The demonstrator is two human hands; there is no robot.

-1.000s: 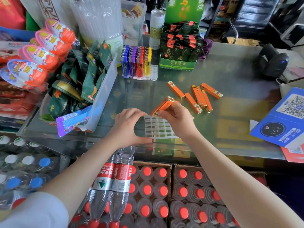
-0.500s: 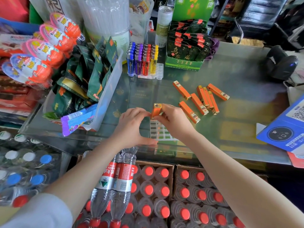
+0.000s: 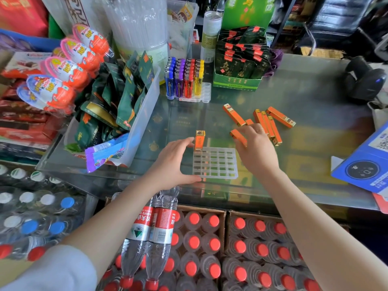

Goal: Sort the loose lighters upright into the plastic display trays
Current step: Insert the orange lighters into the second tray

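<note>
Now your left hand (image 3: pixel 171 164) braces the clear tray (image 3: pixel 215 163), fingers spread, fingertips at 1 upright orange lighter (image 3: pixel 199 141) in its far-left corner slot; your right hand (image 3: pixel 255 151) seemingly pinches another orange lighter (image 3: pixel 238 137) beside the loose lighters (image 3: pixel 266 122).

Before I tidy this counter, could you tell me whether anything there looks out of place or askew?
Yes: several orange lighters lie flat and scattered on the glass counter beyond the clear tray, pointing different ways. Only one lighter stands upright, in the tray's far left corner. Nothing looks spilled or broken.
</note>
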